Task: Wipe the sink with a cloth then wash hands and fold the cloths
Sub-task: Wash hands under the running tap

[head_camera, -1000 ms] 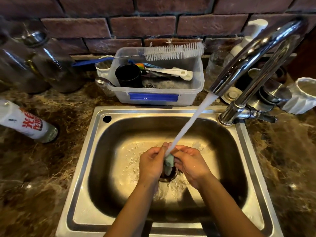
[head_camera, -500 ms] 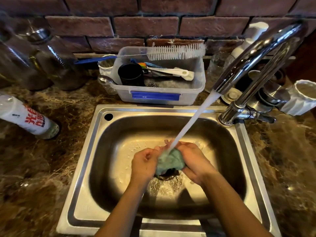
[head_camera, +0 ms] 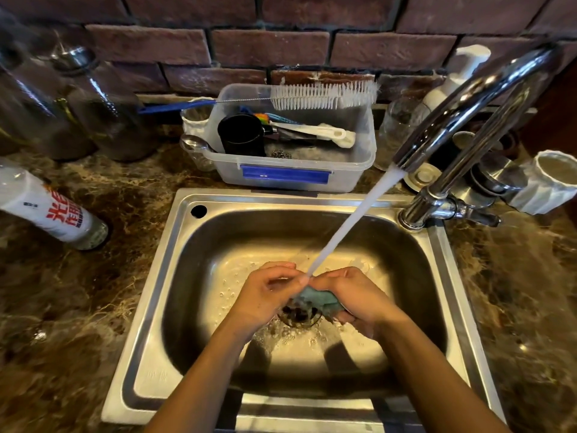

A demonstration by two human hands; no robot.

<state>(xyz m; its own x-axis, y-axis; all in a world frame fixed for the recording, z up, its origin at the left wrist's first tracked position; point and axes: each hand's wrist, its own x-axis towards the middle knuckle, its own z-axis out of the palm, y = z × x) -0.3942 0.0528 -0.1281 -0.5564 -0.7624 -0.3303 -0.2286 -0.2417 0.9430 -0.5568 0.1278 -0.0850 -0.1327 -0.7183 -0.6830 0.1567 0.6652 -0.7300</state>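
Grip: left hand (head_camera: 265, 295) and right hand (head_camera: 356, 300) both hold the cloth (head_camera: 321, 300) inside the sink (head_camera: 148, 307); plastic tub (head_camera: 349, 179) contains a black cup (head_camera: 242, 135).

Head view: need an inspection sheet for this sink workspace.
Surface: dark marbled countertop with a steel sink set in it; basin wet.
Job's things: blue-green cloth over the drain, under the water stream running from the tap.
Clutter: plastic tub with a bottle brush across it and a black cup inside; white bottle on its side, left; glass jars; white cup, right.
Hands: left hand and right hand both grip the cloth.
Cables: nothing seen.
Surroundings: brick wall behind.
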